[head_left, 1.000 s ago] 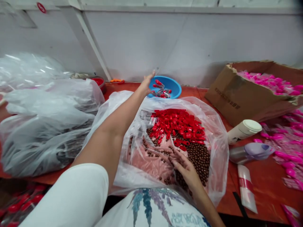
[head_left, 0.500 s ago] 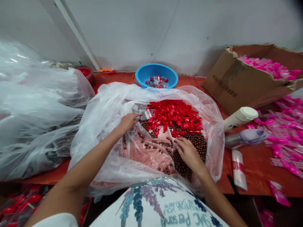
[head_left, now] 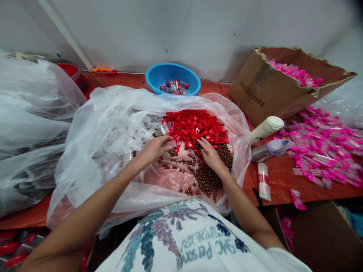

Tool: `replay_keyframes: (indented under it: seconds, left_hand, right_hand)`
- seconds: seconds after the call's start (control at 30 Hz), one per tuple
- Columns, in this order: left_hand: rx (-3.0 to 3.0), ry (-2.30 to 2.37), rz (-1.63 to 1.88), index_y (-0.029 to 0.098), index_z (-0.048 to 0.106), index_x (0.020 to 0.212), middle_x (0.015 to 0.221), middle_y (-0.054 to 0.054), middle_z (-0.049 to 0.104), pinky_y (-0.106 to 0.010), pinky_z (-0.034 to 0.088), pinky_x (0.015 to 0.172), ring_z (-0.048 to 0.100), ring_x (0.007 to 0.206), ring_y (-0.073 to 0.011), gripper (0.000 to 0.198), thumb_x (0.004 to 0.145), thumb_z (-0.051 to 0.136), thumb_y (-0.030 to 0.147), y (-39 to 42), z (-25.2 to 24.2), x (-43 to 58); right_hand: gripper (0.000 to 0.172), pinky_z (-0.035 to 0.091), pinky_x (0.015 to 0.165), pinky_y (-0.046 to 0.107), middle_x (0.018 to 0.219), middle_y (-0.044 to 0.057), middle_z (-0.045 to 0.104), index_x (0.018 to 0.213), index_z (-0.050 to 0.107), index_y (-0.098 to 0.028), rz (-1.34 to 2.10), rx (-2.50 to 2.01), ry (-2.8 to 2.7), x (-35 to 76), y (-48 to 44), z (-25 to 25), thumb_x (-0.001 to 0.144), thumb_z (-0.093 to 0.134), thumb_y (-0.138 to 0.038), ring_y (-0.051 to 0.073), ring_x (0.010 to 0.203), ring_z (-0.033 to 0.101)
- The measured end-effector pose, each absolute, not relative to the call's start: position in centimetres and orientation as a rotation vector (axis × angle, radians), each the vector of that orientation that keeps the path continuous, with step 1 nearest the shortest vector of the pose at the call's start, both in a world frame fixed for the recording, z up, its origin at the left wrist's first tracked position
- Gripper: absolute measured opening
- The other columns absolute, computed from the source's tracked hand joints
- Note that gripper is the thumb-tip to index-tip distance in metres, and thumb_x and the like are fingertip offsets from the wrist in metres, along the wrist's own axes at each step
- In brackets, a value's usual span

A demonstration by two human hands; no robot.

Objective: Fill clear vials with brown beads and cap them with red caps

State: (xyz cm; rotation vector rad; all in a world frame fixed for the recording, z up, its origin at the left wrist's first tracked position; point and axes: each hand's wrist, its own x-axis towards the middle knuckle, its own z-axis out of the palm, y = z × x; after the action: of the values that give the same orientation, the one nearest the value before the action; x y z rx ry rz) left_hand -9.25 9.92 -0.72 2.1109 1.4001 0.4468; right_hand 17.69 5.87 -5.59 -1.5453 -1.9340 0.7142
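An open clear plastic bag (head_left: 107,124) lies before me with a heap of red caps (head_left: 198,126), several small clear tubes (head_left: 159,126) and a spread of brown beads (head_left: 210,175). My left hand (head_left: 154,149) is curled at the edge of the red caps, its fingers pinched on a small clear tube. My right hand (head_left: 210,155) rests fingers-down where the caps meet the beads, its fingertips bent among the caps; what they hold is hidden. A blue bowl (head_left: 164,73) behind the bag holds several capped tubes (head_left: 174,87).
Bulky clear bags (head_left: 31,113) fill the left. A torn cardboard box (head_left: 263,90) of pink packets stands at right, loose pink packets (head_left: 320,151) beyond it. A white bottle (head_left: 266,128), a purple-capped bottle (head_left: 269,148) and a small tube (head_left: 263,181) lie on the red table (head_left: 283,181).
My left hand came back from the blue bowl to the tubes, then to the caps' edge. My right hand moved up from the beads to the red caps. The view tilted down.
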Motion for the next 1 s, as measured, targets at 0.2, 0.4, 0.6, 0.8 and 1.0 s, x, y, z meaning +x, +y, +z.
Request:
replay_keyframes:
  seconds: [0.2, 0.4, 0.6, 0.8, 1.0]
  left_hand:
    - [1.602, 1.112, 0.502, 0.021, 0.066, 0.096, 0.093, -0.002, 0.068, -0.033, 0.044, 0.082, 0.06, 0.088, -0.0251, 0.026, 0.075, 0.061, 0.036, 4.7, -2.3, -4.8]
    - [1.802, 1.041, 0.61, 0.022, 0.059, 0.11, 0.112, -0.007, 0.062, -0.039, 0.036, 0.098, 0.053, 0.108, -0.0255, 0.028, 0.085, 0.05, 0.03, 2.7, -5.1, -2.4]
    - [2.213, 1.129, 0.592, 0.015, 0.054, 0.113, 0.111, -0.014, 0.059, -0.041, 0.038, 0.096, 0.052, 0.105, -0.0253, 0.031, 0.091, 0.038, 0.031, 3.2, -8.9, -4.2]
    - [2.318, 1.111, 0.515, 0.016, 0.054, 0.11, 0.108, -0.013, 0.06, -0.042, 0.041, 0.093, 0.053, 0.101, -0.0245, 0.029, 0.091, 0.037, 0.031, 4.3, -9.5, -6.8]
    - [2.305, 1.25, 0.56, 0.016, 0.051, 0.114, 0.111, -0.013, 0.058, -0.041, 0.04, 0.095, 0.052, 0.105, -0.0245, 0.032, 0.091, 0.037, 0.033, 4.4, -9.1, -9.4]
  right_hand:
    - [0.018, 0.042, 0.084, 0.03, 0.098, 0.004, 0.064, 0.099, 0.063, -0.02, 0.696, -1.798, -2.134, 22.1, 0.3, -1.7, 0.088, 0.05, -0.023, 0.017, 0.092, 0.058]
    - [0.048, 0.04, 0.083, 0.032, 0.102, 0.005, 0.058, 0.103, 0.063, -0.022, 1.01, -1.787, -2.517, 25.7, -7.1, 0.1, 0.06, 0.08, -0.036, 0.023, 0.098, 0.052]
    - [0.021, 0.038, 0.084, 0.035, 0.099, 0.005, 0.057, 0.095, 0.066, -0.023, 0.685, -1.965, -2.557, 25.4, -8.6, -1.8, 0.075, 0.066, -0.018, 0.024, 0.098, 0.048]
    - [0.02, 0.035, 0.081, 0.032, 0.091, 0.004, 0.061, 0.091, 0.062, -0.02, 0.588, -1.835, -2.551, 23.8, -7.8, -2.0, 0.085, 0.049, -0.008, 0.02, 0.093, 0.05]
    - [0.023, 0.033, 0.086, 0.031, 0.101, 0.002, 0.063, 0.107, 0.059, -0.023, 0.797, -1.665, -2.483, 23.0, -8.7, -1.5, 0.087, 0.052, -0.014, 0.017, 0.098, 0.053]
